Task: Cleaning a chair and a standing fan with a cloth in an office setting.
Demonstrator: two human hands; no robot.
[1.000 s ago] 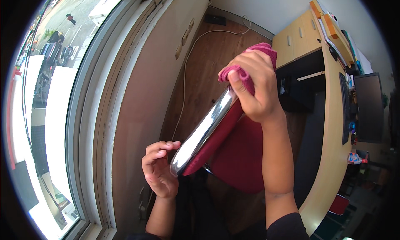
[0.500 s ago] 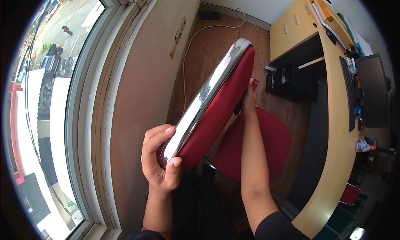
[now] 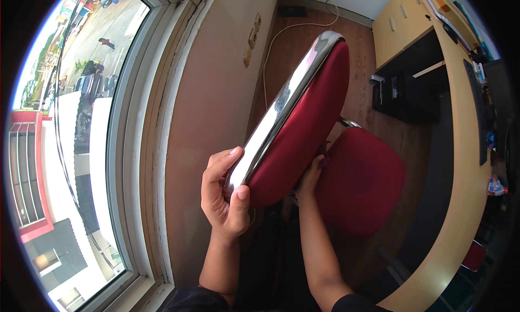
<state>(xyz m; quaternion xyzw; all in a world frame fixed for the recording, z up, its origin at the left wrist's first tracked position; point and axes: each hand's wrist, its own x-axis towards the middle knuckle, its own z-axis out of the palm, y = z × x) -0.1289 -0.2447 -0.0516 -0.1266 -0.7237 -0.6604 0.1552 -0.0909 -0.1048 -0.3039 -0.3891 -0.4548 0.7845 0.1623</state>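
A chair's red padded backrest, edged along its back with a shiny chrome frame, rises tilted in front of me. My left hand is closed around the near end of this frame, thumb on one side and fingers on the other. Between the backrest and the red seat is my right hand, close to the padded front. Its fingers are curled and partly in shadow; a small dark reddish bit shows at the fingertips, too unclear to name.
At the left is a window above a wall with sockets. A pale cable runs along the wooden floor. To the right stands a wooden desk with a black box-shaped device beneath it.
My right hand has come down and nearer along the padded front of the backrest. My left hand keeps its hold on the chrome frame. The whole view has shifted slightly.
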